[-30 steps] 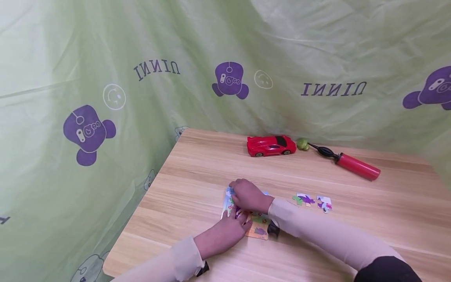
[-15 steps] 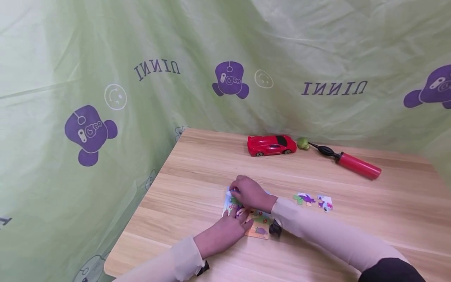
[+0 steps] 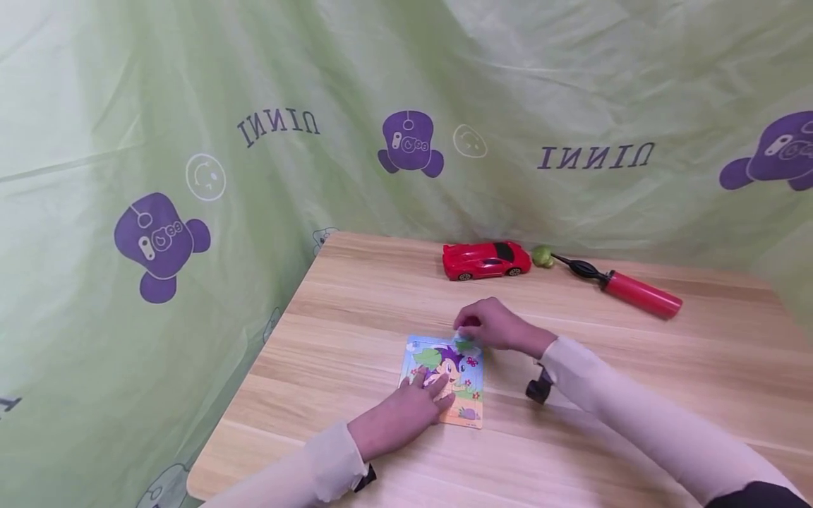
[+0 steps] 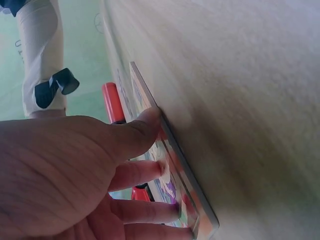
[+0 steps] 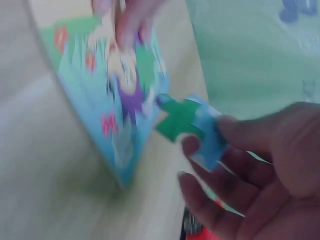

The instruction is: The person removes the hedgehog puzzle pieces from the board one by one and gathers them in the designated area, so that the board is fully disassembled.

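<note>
Puzzle piece (image 5: 192, 125) pinched in right grip (image 3: 498, 327), blurred, puzzle board (image 3: 444, 377) pressed flat by left grip's (image 3: 406, 409) straight fingers, part covered.

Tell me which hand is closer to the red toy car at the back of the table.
Right. The right hand, pinching a puzzle piece, is just in front of the red toy car; the left hand presses on the puzzle board, nearer the table's front edge.

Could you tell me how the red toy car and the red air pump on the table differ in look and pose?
The red toy car is low and car-shaped with a dark window and wheels; the red air pump is a plain cylinder with a black hose. The car lies roughly parallel to the table's far edge; the pump lies slanted. The car sits left of the pump. Both are red, untouched, near the far edge.
</note>
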`<state>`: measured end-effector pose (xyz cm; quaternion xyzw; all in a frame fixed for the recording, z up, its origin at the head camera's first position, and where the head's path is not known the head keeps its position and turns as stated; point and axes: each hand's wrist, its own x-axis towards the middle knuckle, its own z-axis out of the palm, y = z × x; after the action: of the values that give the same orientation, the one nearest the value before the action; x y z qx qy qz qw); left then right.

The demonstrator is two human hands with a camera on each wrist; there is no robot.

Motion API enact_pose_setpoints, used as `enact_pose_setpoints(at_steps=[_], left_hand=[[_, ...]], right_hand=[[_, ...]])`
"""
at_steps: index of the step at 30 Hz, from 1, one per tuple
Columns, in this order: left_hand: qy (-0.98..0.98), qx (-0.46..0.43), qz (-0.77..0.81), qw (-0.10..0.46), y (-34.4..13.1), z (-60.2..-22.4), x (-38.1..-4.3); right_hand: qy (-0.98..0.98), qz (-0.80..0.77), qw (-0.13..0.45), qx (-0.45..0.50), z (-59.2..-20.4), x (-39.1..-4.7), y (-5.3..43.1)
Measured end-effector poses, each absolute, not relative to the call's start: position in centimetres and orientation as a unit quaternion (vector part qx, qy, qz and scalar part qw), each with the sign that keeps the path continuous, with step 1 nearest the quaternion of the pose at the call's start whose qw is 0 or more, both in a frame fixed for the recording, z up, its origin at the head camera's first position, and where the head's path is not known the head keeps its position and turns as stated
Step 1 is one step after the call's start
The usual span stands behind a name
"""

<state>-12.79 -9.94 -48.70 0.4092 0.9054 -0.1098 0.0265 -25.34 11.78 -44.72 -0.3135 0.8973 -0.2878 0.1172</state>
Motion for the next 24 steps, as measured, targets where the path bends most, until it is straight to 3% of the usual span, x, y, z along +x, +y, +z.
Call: enact_pose_setpoints(at_steps=[6,12,24], left_hand=[[0.906,0.408,-0.108,0.031,-10.1,-48.7,-13.1],[0.903,0.411,-0.124,0.021,-10.1,-48.6,-12.9],[0.906,0.408,-0.115,0.021,-10.2,-48.5,-12.7]], right_hand=[[0.901,-0.249,0.171,-0.311,-44.6,-26.2,16.2],[0.901,-0.238,0.207,-0.298,-45.3,-26.3,17.6],[0.906,-0.216,0.217,-0.292,-45.6,-26.7,17.6]])
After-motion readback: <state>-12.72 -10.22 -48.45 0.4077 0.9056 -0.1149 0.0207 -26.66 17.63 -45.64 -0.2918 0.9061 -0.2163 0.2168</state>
